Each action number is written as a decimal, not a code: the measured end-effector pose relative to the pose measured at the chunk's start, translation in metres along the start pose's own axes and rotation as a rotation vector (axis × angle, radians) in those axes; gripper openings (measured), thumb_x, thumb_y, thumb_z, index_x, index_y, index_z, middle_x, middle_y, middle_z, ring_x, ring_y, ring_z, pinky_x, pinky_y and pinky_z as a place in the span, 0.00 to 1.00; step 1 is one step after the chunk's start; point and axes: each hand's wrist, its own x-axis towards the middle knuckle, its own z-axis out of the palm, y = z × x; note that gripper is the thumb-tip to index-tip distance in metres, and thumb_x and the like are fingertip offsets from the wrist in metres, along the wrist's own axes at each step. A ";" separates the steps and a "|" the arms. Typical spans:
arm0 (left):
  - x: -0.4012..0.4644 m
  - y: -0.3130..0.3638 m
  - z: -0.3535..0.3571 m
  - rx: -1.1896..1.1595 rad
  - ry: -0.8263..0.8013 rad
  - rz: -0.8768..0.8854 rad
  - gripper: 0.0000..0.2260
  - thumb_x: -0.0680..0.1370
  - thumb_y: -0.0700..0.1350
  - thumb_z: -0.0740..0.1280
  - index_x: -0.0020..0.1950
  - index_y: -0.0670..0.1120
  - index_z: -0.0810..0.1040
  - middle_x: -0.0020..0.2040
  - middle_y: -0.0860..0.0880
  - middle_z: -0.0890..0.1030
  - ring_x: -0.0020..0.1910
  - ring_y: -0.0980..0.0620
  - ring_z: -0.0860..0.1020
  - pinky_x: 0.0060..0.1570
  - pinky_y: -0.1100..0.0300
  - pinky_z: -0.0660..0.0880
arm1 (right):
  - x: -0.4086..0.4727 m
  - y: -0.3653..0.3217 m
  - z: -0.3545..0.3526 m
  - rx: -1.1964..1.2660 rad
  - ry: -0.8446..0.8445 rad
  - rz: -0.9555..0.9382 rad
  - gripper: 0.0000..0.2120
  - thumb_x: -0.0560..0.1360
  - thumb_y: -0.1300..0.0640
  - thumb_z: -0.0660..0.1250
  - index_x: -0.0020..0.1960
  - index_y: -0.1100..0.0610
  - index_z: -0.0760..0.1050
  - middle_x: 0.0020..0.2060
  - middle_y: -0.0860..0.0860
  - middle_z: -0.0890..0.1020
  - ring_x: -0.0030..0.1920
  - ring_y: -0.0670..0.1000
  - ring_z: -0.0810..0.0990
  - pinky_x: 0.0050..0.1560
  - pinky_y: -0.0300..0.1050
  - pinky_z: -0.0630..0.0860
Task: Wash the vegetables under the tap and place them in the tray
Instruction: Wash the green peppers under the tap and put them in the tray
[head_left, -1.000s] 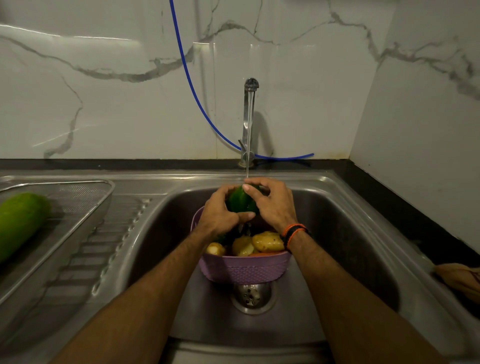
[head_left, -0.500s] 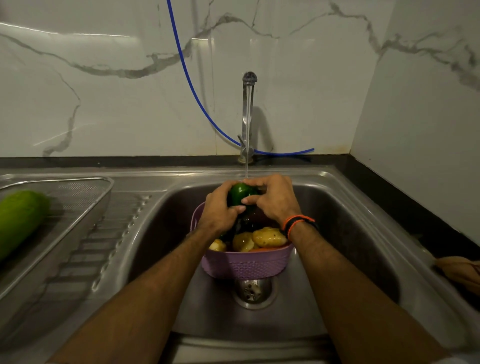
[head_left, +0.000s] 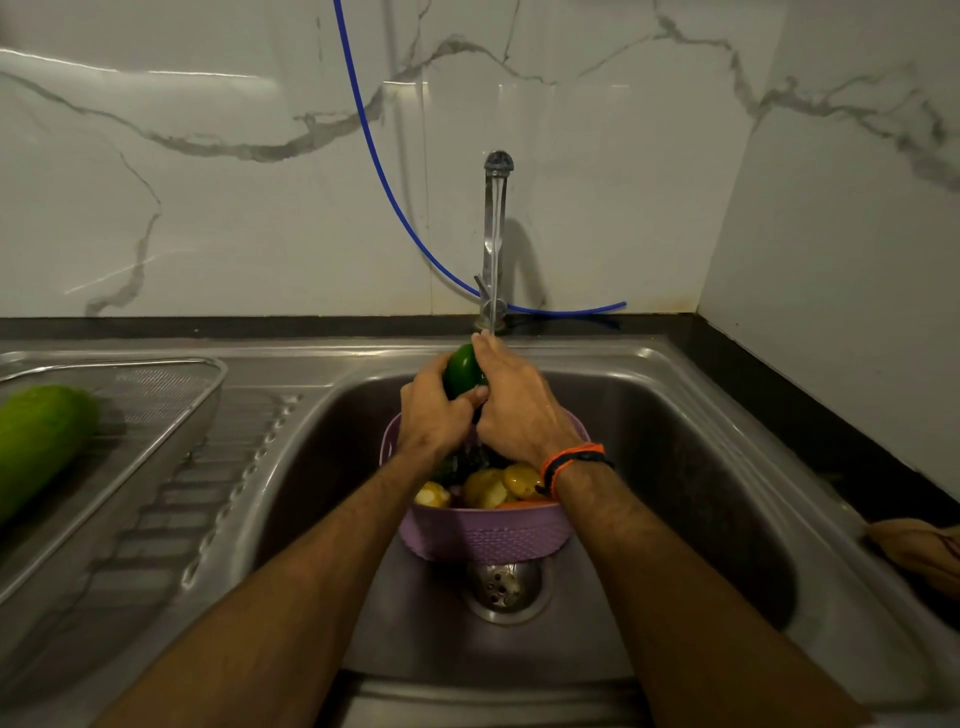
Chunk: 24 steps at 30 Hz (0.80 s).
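A glossy dark green vegetable (head_left: 462, 370), perhaps a capsicum, is clasped by the left hand (head_left: 431, 415) and right hand (head_left: 519, 408) under the tap (head_left: 496, 234) stream, above the purple basket (head_left: 483, 535) of potatoes (head_left: 498, 483) in the sink (head_left: 675, 467). At nine o'clock, the mesh tray (head_left: 171, 410) holds a green gourd (head_left: 39, 441), with free space beside it.
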 end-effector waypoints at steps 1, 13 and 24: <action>0.000 -0.001 -0.001 0.015 -0.013 -0.008 0.25 0.77 0.41 0.72 0.72 0.46 0.71 0.65 0.45 0.76 0.62 0.50 0.76 0.53 0.64 0.74 | 0.001 0.001 0.002 0.013 -0.041 0.013 0.42 0.73 0.65 0.69 0.80 0.57 0.49 0.79 0.55 0.54 0.78 0.54 0.53 0.75 0.46 0.51; -0.011 0.005 0.011 0.059 -0.138 -0.001 0.24 0.77 0.39 0.71 0.72 0.45 0.71 0.65 0.45 0.78 0.64 0.49 0.76 0.60 0.58 0.73 | -0.002 0.014 0.002 -0.097 -0.013 0.053 0.45 0.67 0.65 0.76 0.77 0.57 0.55 0.75 0.55 0.60 0.74 0.55 0.60 0.73 0.48 0.62; -0.008 0.011 0.008 -0.008 -0.013 -0.001 0.23 0.76 0.40 0.72 0.71 0.44 0.73 0.65 0.44 0.78 0.62 0.50 0.75 0.58 0.61 0.71 | -0.005 0.011 0.009 -0.138 0.215 -0.089 0.35 0.75 0.65 0.68 0.78 0.58 0.56 0.77 0.56 0.60 0.78 0.56 0.55 0.76 0.48 0.52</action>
